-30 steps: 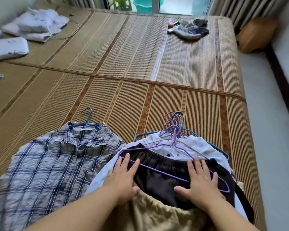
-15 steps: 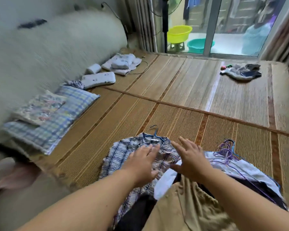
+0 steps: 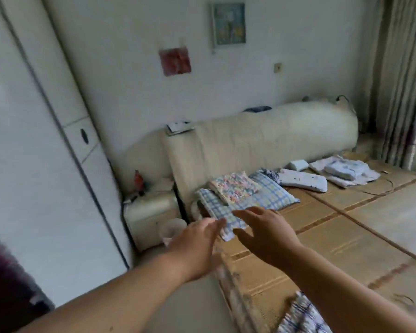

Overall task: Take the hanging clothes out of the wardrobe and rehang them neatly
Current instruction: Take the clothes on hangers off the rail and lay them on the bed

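Both my hands are raised in the air in front of me with fingers spread and hold nothing. My left hand (image 3: 197, 246) is at the centre, over the gap beside the bed. My right hand (image 3: 264, 234) is just to its right, above the bed's near corner. The white wardrobe (image 3: 41, 164) fills the left side, its sliding door closed where I can see it. A corner of the blue plaid shirt (image 3: 300, 316) lies on the bamboo mat (image 3: 346, 241) at the bottom edge. The rest of the clothes pile is out of view.
A dark reddish cloth (image 3: 3, 280) shows at the bottom left by the wardrobe. A cream nightstand (image 3: 151, 212) and a small bin (image 3: 172, 228) stand between wardrobe and bed. Pillows (image 3: 247, 198) and folded cloths (image 3: 344, 171) lie along the padded headboard (image 3: 262, 140). Curtains (image 3: 404, 80) hang at the right.
My view has swung left from the clothes pile on the bed toward the wardrobe. Both hands have lifted off the clothes and now hang open in the air.
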Available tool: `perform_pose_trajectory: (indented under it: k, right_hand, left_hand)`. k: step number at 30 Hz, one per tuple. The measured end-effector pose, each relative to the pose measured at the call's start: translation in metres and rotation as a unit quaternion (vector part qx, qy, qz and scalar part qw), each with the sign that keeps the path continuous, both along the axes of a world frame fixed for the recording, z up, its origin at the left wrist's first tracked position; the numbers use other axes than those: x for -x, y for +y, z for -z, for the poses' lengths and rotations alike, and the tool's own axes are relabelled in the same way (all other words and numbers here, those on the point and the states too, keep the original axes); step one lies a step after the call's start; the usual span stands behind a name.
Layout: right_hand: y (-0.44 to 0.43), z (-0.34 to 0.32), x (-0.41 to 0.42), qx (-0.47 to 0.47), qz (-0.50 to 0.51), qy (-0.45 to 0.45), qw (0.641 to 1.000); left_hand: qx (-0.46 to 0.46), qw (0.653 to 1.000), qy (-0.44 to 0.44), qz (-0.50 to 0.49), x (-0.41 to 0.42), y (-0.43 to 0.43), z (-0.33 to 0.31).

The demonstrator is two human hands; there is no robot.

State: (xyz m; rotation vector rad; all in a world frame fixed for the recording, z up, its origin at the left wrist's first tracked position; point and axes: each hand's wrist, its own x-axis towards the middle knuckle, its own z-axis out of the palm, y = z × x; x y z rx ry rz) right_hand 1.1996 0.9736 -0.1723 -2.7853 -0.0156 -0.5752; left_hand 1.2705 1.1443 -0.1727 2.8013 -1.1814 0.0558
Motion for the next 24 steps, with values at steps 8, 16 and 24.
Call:
perform_pose_trajectory:
  k: [8, 16, 24]
  right_hand:
    - [0.178, -0.06, -0.112, 0.034, -0.215, -0.063, 0.974]
    - [0.289, -0.102, -0.178, 0.08, -0.372, -0.164, 0.91]
    - [0.372, -0.173, -0.216, 0.112, -0.498, -0.226, 0.83]
  left_hand:
    - [0.009, 0.972, -0.139, -0.189, -0.02, 0.19, -0.085]
    - [-0.012, 0.908, -0.211, -0.361, -0.02, 0.28, -0.124]
    - [-0.036, 0.805, -0.279, -0.523, -0.014, 0.328, -0.171]
